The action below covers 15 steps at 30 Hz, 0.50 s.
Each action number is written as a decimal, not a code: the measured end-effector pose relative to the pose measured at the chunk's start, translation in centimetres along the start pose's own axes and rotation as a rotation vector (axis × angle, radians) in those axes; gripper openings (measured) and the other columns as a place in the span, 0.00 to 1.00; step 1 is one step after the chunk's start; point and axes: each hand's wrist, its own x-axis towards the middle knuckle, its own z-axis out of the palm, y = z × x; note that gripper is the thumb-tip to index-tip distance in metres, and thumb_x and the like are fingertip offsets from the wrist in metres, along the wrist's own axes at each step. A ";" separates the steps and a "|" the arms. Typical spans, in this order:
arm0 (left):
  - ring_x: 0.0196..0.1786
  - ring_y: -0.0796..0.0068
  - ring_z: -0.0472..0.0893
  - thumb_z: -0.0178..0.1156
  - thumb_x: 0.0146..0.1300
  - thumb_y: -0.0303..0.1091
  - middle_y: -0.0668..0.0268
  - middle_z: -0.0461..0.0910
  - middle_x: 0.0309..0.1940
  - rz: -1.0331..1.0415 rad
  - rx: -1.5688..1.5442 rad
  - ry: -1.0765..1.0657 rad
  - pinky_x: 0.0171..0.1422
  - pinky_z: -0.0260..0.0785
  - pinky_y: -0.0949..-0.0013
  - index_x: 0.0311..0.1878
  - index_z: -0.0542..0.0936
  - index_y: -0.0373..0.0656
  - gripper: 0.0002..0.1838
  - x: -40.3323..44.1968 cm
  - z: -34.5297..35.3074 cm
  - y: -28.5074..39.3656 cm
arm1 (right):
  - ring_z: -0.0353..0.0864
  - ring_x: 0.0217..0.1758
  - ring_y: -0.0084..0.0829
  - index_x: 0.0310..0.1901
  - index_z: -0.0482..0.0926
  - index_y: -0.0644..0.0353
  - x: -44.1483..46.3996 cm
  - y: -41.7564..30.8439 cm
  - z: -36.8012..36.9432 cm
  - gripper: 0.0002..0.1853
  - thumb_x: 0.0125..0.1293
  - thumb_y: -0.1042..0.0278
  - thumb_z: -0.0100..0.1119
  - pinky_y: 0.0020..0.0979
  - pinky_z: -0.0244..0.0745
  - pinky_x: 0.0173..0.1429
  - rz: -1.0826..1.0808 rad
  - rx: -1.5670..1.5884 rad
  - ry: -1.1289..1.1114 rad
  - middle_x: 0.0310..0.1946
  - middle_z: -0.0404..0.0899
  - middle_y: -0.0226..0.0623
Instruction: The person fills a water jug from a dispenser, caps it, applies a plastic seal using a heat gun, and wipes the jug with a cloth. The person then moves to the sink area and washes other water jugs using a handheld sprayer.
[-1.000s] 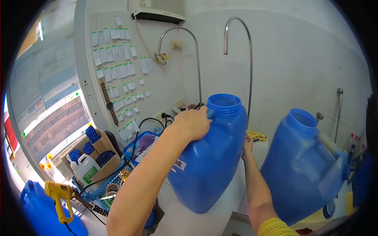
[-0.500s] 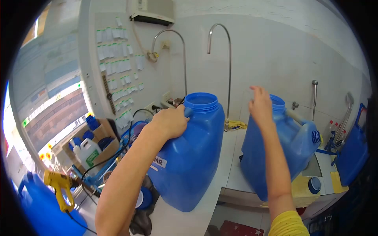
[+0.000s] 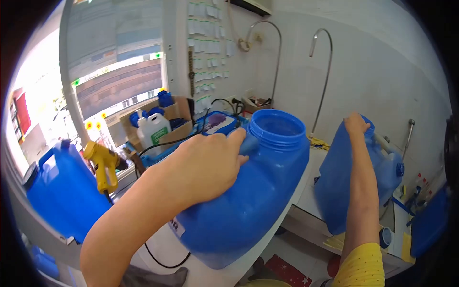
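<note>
My left hand (image 3: 205, 165) is wrapped round the handle of a large blue jug (image 3: 253, 205), whose wide mouth is uncapped. The jug leans over the white counter (image 3: 160, 256), with a white label partly visible low on its left side. Farther right, my right hand (image 3: 356, 124) is closed on the top of a second blue jug (image 3: 334, 177), beside its neck. That jug stands on the counter by the wall, and its side spout has a blue cap.
Two curved metal faucets (image 3: 329, 71) rise by the wall. A yellow heat gun (image 3: 103, 167) and another blue jug (image 3: 67, 191) are at left, near a white bottle (image 3: 154, 130) and cardboard box. A blue cap (image 3: 385, 237) lies at right; a red mat (image 3: 287, 271) is below.
The first jug has come nearer and tilts more, with my left hand still on its handle. My right hand left its side, crossed right and closed on the second jug's top.
</note>
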 end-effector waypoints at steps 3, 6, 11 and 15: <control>0.50 0.46 0.79 0.48 0.70 0.44 0.48 0.78 0.49 -0.083 -0.055 -0.082 0.58 0.69 0.52 0.64 0.65 0.40 0.25 -4.2 -1.6 0.2 | 0.78 0.55 0.43 0.50 0.79 0.54 -1.2 -1.1 0.6 0.23 0.58 0.48 0.62 0.50 0.61 0.59 -0.037 0.016 0.009 0.47 0.82 0.41; 0.49 0.48 0.80 0.48 0.70 0.46 0.49 0.79 0.49 -0.117 -0.067 -0.092 0.58 0.71 0.54 0.65 0.64 0.42 0.26 -7.6 -2.4 -0.1 | 0.78 0.54 0.42 0.50 0.79 0.54 -4.7 -4.2 -0.9 0.25 0.57 0.45 0.63 0.49 0.62 0.56 -0.100 0.055 0.086 0.46 0.82 0.42; 0.46 0.53 0.83 0.49 0.70 0.48 0.50 0.79 0.51 -0.197 -0.103 -0.130 0.54 0.75 0.58 0.67 0.64 0.45 0.27 -11.1 -3.8 0.4 | 0.77 0.52 0.39 0.47 0.80 0.56 -7.0 -9.0 -0.5 0.30 0.54 0.37 0.61 0.44 0.59 0.59 -0.412 0.281 0.290 0.41 0.82 0.41; 0.42 0.57 0.84 0.50 0.69 0.51 0.53 0.81 0.47 -0.218 -0.074 -0.104 0.49 0.77 0.62 0.66 0.66 0.46 0.28 -11.4 -3.6 0.3 | 0.75 0.45 0.37 0.39 0.83 0.55 -6.9 -12.2 0.0 0.27 0.54 0.36 0.61 0.39 0.58 0.56 -0.657 0.545 0.340 0.36 0.80 0.41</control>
